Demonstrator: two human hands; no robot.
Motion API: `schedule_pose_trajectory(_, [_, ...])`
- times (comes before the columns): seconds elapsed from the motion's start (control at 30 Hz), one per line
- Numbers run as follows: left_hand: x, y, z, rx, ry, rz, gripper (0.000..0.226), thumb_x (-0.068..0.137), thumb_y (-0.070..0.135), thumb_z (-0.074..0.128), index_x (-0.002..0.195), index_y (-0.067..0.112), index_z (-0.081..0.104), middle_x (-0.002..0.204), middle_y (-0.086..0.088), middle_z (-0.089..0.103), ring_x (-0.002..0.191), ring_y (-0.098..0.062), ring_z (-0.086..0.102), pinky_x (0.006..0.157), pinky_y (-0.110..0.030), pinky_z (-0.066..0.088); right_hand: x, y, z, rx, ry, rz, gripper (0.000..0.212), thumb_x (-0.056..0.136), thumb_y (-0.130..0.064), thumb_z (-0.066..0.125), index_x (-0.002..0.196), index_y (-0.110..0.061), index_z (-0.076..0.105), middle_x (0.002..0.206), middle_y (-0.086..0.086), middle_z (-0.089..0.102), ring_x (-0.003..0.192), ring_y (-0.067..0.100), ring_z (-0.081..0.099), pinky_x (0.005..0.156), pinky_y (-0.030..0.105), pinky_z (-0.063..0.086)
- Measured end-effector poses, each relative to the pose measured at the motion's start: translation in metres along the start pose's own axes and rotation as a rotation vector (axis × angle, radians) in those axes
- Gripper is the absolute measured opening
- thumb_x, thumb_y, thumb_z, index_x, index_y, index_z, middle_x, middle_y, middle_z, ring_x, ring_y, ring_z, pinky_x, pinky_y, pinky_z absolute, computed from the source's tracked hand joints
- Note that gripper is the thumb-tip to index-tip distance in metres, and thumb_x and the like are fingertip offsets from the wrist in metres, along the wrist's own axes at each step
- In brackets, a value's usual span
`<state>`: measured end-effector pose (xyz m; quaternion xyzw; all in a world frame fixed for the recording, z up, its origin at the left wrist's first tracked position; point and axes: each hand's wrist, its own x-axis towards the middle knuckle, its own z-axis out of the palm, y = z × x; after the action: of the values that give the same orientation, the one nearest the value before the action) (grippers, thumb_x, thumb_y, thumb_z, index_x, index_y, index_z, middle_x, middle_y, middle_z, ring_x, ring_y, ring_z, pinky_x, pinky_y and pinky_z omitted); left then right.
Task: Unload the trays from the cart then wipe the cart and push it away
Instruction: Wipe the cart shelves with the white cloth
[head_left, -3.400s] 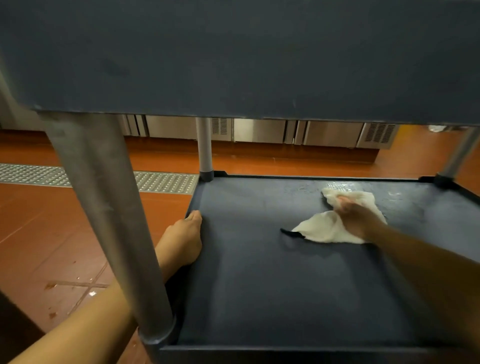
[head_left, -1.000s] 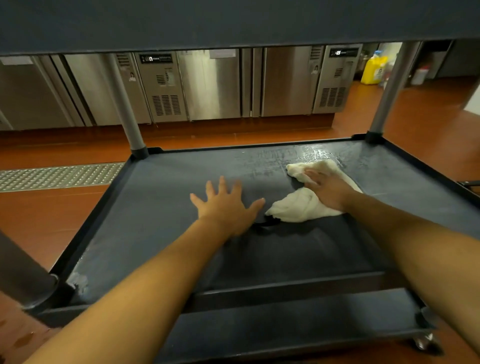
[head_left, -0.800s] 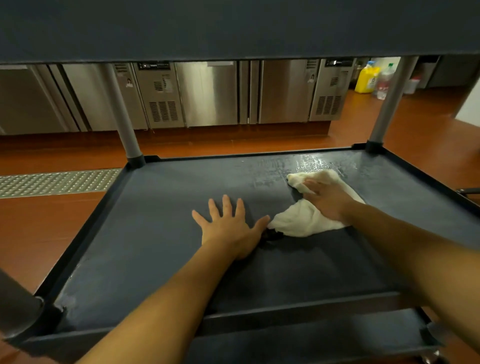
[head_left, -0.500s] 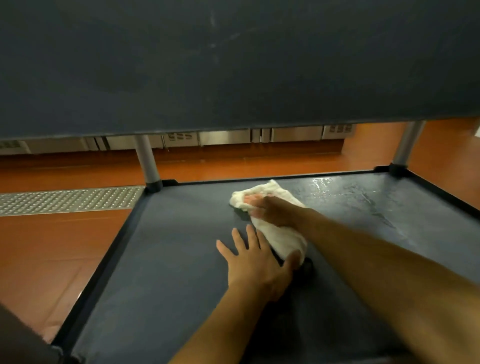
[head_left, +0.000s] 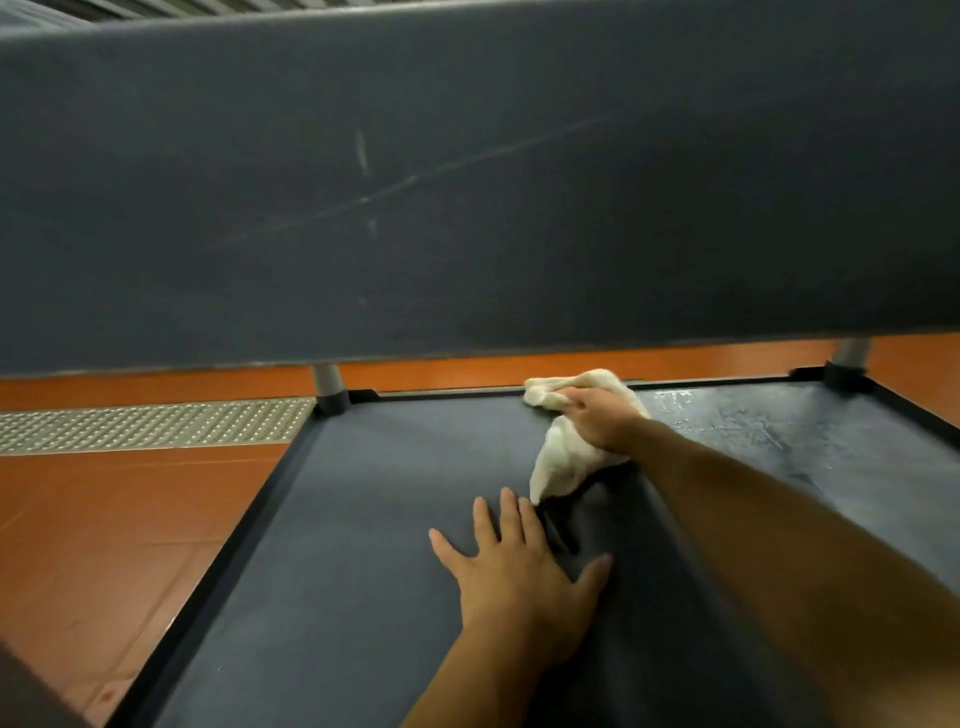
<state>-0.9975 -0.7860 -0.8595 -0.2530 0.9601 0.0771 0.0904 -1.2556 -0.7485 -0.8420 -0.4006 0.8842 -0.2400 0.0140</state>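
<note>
I look under the cart's upper shelf (head_left: 467, 182) at a dark grey lower shelf (head_left: 363, 519) with a raised rim. My right hand (head_left: 597, 421) grips a crumpled white cloth (head_left: 563, 462) and presses it on the shelf near the far rim. My left hand (head_left: 514, 571) lies flat on the shelf with fingers spread, just in front of the cloth's near tip. A wet sheen covers the shelf's far right part (head_left: 753, 421). No trays are in view.
Grey metal posts stand at the far left corner (head_left: 328, 387) and far right corner (head_left: 849, 358) of the shelf. Orange floor (head_left: 104, 519) lies to the left, crossed by a perforated metal drain grate (head_left: 150, 423). The upper shelf's side fills the top half of the view.
My right hand has pushed the cloth away toward the far rim. My view has dropped closer under the upper shelf. My left hand stays flat on the shelf.
</note>
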Motion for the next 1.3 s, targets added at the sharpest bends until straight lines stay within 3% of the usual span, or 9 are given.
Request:
schedule_pose_trajectory(0.07, [0.001, -0.003, 0.0, -0.001, 0.004, 0.002, 0.111, 0.08, 0.092, 0.01, 0.163, 0.02, -0.008, 0.17, 0.001, -0.016, 0.156, -0.03, -0.02, 0.108, -0.078, -0.017, -0.01, 0.091, -0.018, -0.015, 0.103, 0.063, 0.028, 0.099, -0.035, 0.059, 0.12, -0.027, 0.076, 0.129, -0.016, 0.069, 0.125, 0.002, 0.061, 0.117, 0.028, 0.039])
schedule_pose_trajectory(0.13, [0.0, -0.003, 0.0, -0.012, 0.02, -0.005, 0.11, 0.081, 0.092, 0.011, 0.162, 0.02, -0.009, 0.17, 0.002, -0.016, 0.156, -0.03, -0.019, 0.108, -0.078, -0.015, -0.042, 0.144, -0.056, 0.011, 0.172, 0.311, 0.041, 0.096, -0.053, 0.051, 0.129, -0.036, 0.069, 0.132, -0.014, 0.068, 0.128, 0.007, 0.06, 0.117, 0.034, 0.039])
schedule_pose_trajectory(0.23, [-0.001, 0.002, 0.0, -0.011, 0.038, -0.011, 0.108, 0.083, 0.091, 0.01, 0.162, 0.021, -0.009, 0.17, 0.003, -0.016, 0.156, -0.03, -0.019, 0.109, -0.079, -0.014, -0.09, 0.183, -0.096, -0.157, 0.17, 0.502, 0.041, 0.107, -0.033, 0.041, 0.142, -0.023, 0.06, 0.14, 0.007, 0.063, 0.131, 0.028, 0.056, 0.115, 0.041, 0.037])
schedule_pose_trajectory(0.4, [-0.002, 0.009, 0.006, -0.02, 0.055, -0.003, 0.106, 0.083, 0.09, 0.009, 0.163, 0.022, -0.008, 0.171, 0.005, -0.015, 0.156, -0.028, -0.017, 0.111, -0.079, -0.009, -0.108, 0.189, -0.097, -0.183, 0.183, 0.572, 0.042, 0.109, -0.022, 0.035, 0.146, -0.014, 0.053, 0.148, 0.014, 0.055, 0.135, 0.033, 0.05, 0.117, 0.041, 0.027])
schedule_pose_trajectory(0.5, [0.0, 0.005, 0.009, -0.044, 0.061, -0.002, 0.106, 0.082, 0.09, 0.003, 0.163, 0.023, -0.006, 0.17, 0.007, -0.014, 0.157, -0.026, -0.017, 0.111, -0.079, -0.008, -0.117, 0.143, -0.075, -0.133, 0.097, 0.473, 0.039, 0.105, -0.019, 0.046, 0.143, -0.015, 0.055, 0.144, 0.013, 0.056, 0.134, 0.034, 0.051, 0.112, 0.041, 0.037])
schedule_pose_trajectory(0.57, [0.0, 0.006, 0.009, -0.062, 0.051, -0.005, 0.11, 0.078, 0.092, -0.003, 0.163, 0.023, -0.005, 0.17, 0.008, -0.014, 0.157, -0.025, -0.016, 0.112, -0.079, -0.007, -0.126, 0.098, -0.051, -0.148, 0.018, 0.223, 0.033, 0.105, -0.023, 0.046, 0.136, -0.024, 0.059, 0.142, 0.008, 0.059, 0.134, 0.03, 0.053, 0.113, 0.037, 0.037])
schedule_pose_trajectory(0.73, [-0.008, 0.009, 0.008, -0.047, 0.044, -0.021, 0.121, 0.067, 0.096, -0.013, 0.163, 0.024, -0.004, 0.171, 0.008, -0.013, 0.157, -0.025, -0.015, 0.112, -0.078, -0.007, -0.13, 0.023, 0.001, -0.187, -0.208, -0.151, 0.051, 0.106, -0.043, 0.036, 0.154, -0.029, 0.042, 0.161, -0.006, 0.04, 0.151, 0.014, 0.03, 0.127, 0.04, 0.019])
schedule_pose_trajectory(0.93, [-0.011, 0.021, 0.006, -0.041, 0.02, -0.047, 0.122, 0.068, 0.097, -0.008, 0.163, 0.021, -0.006, 0.171, 0.005, -0.013, 0.157, -0.026, -0.016, 0.112, -0.078, -0.007, -0.09, 0.039, -0.022, -0.067, -0.164, -0.005, 0.043, 0.104, -0.032, 0.051, 0.146, -0.025, 0.056, 0.151, -0.001, 0.053, 0.14, 0.018, 0.046, 0.118, 0.03, 0.032])
schedule_pose_trajectory(1.3, [-0.005, 0.025, 0.008, -0.035, 0.053, -0.085, 0.11, 0.08, 0.092, 0.008, 0.163, 0.022, -0.009, 0.171, 0.007, -0.014, 0.157, -0.025, -0.016, 0.113, -0.078, -0.005, -0.062, 0.144, -0.067, -0.111, 0.054, 0.337, 0.047, 0.109, -0.041, 0.033, 0.149, -0.025, 0.051, 0.154, -0.001, 0.05, 0.141, 0.025, 0.045, 0.122, 0.041, 0.026])
